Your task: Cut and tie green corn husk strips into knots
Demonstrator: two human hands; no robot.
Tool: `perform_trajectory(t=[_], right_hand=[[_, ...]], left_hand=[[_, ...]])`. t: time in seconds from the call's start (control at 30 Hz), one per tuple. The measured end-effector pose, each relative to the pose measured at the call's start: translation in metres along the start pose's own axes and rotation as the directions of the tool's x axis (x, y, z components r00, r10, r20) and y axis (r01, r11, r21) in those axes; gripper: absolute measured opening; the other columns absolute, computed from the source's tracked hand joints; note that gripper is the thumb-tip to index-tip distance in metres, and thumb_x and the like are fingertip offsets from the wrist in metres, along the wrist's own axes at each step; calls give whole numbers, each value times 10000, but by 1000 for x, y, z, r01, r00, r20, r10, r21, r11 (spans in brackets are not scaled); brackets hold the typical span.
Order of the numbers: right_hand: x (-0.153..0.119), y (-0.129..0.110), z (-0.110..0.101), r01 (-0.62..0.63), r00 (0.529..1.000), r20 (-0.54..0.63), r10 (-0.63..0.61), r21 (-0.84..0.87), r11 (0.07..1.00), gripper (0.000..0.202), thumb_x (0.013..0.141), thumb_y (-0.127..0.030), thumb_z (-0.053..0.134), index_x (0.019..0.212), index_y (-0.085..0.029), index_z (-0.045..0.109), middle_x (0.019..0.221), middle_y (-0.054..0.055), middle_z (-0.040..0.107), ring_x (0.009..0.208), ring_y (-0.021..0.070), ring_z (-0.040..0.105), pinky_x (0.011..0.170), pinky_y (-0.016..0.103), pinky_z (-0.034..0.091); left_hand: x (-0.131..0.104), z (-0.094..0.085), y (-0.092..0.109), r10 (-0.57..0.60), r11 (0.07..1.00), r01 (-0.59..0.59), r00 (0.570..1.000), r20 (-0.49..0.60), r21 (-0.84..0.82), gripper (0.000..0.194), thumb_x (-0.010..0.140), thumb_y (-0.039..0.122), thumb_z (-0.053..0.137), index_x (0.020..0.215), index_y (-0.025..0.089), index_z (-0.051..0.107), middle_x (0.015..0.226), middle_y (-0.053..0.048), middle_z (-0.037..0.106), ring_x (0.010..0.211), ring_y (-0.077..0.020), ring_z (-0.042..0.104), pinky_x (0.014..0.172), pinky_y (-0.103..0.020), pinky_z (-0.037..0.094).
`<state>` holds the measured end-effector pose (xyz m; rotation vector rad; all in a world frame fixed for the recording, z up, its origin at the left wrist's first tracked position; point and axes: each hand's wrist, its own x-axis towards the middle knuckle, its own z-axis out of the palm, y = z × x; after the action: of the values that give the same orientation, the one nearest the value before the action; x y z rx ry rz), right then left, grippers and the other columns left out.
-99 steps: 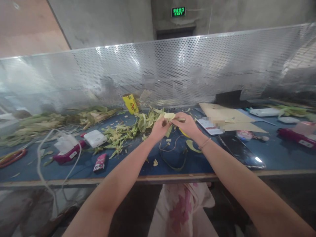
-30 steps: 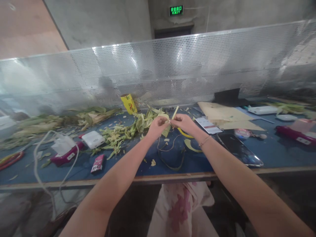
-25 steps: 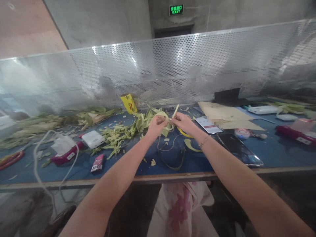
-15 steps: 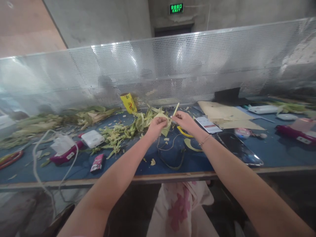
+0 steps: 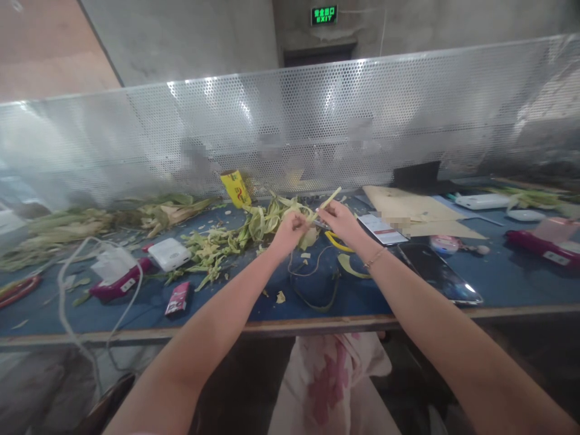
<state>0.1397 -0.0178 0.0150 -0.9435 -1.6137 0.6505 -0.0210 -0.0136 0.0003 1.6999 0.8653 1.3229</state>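
Both hands meet over the middle of the blue table. My right hand (image 5: 334,214) is closed on a pale green leaf strip (image 5: 331,196), whose free end points up and to the right. Close beside it, my left hand (image 5: 293,228) pinches the lower part of the pale leaf piece (image 5: 309,237), which hangs between the hands. A small greyish item shows under the right fingers, too small to name. Just behind the left hand lies a heap of green leaves (image 5: 260,223).
A yellow packet (image 5: 236,188), white box (image 5: 169,254) and pink pack (image 5: 177,299) stand left. A phone (image 5: 383,229), dark tablet (image 5: 437,273), yellow-handled tool (image 5: 339,242) and brown paper (image 5: 419,208) lie right. A perforated metal screen (image 5: 290,127) runs behind.
The strip's upper end has tilted to the right. The leaf piece between the hands has turned and sits slightly lower, and the left fingers have curled a little.
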Motion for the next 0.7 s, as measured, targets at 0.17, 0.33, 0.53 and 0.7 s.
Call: perform_trajectory(t=[0.17,0.33,0.53,0.7], right_hand=[[1,-2,-4,126,980,-131,-152,-189,974,182,734,-365,583,752,-184,580,878,70,605,885,209,549,814,361,413],[-2,-5,-6,175,976,-98,-195,-180,968,163,718,-346,605,743,-185,591,904,65,589,843,189,546,755,336,439],[-5,-3,-1,187,982,9,-189,-198,962,193,719,-233,575,901,-185,616,1003,79,582,836,175,559,696,304,459],[-6,0,2,160,986,91,-140,-287,945,141,753,-268,568,864,-190,605,879,61,631,839,188,581,741,322,456]], left_hand=[[-4,3,5,-189,956,204,978,91,-209,346,669,380,719,780,157,478,756,-21,665,533,-61,544,583,-231,459],[-6,4,13,-281,886,293,956,89,-358,338,633,302,753,765,161,476,724,9,633,531,-51,527,587,-233,475],[-5,1,18,-354,856,344,934,48,-386,249,658,271,684,760,167,481,747,-1,630,450,-30,442,426,-179,320],[-5,2,20,-359,844,354,931,66,-402,202,615,183,567,756,181,424,627,18,572,364,-12,304,373,-160,176]])
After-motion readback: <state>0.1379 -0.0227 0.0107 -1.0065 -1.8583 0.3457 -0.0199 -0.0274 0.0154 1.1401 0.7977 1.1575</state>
